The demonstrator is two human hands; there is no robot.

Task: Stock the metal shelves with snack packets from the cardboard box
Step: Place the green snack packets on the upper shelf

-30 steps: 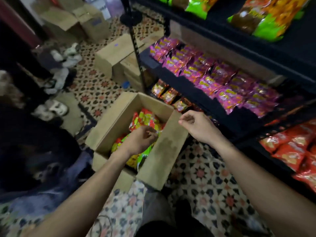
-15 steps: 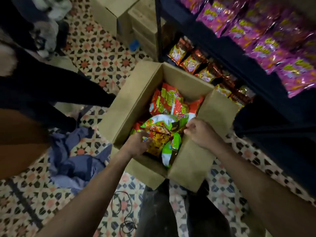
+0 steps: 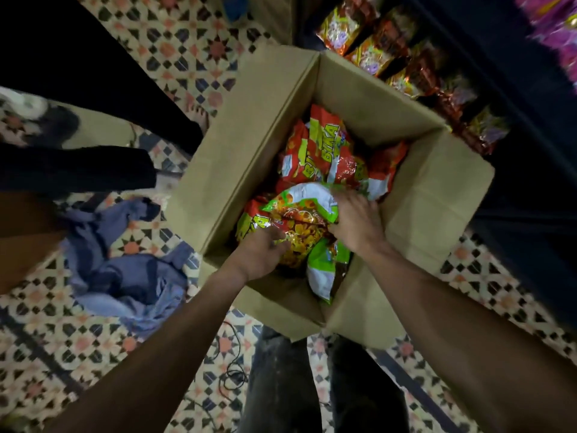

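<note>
Fingers of the left hand [image 3: 260,250] curl round the near-left end of a green-topped packet [image 3: 299,218], so that grip is closed on the wrapper. The right hand [image 3: 357,221] reaches in from the right, its fingers tucked over the same packet's right edge, and its grip holds the wrapper too. The packet lies on top of the pile inside the open cardboard box [image 3: 249,145], which stands on the patterned tile floor [image 3: 175,42] with its flaps spread outward. Behind it, red packets [image 3: 318,151] with yellow-green lettering fill the far half of the box, and another green packet [image 3: 324,270] stands against its near-right wall. Just beyond the box's far-right corner, the metal shelves [image 3: 468,32] carry a row of brown-orange packets [image 3: 374,48] low down and pink packets [image 3: 559,32] above. Left of the box a crumpled blue cloth [image 3: 125,270] lies on the floor, a bare foot [image 3: 196,114] of another person rests beside the far-left flap, and a black cable [image 3: 232,376] curls on the tiles.
</note>
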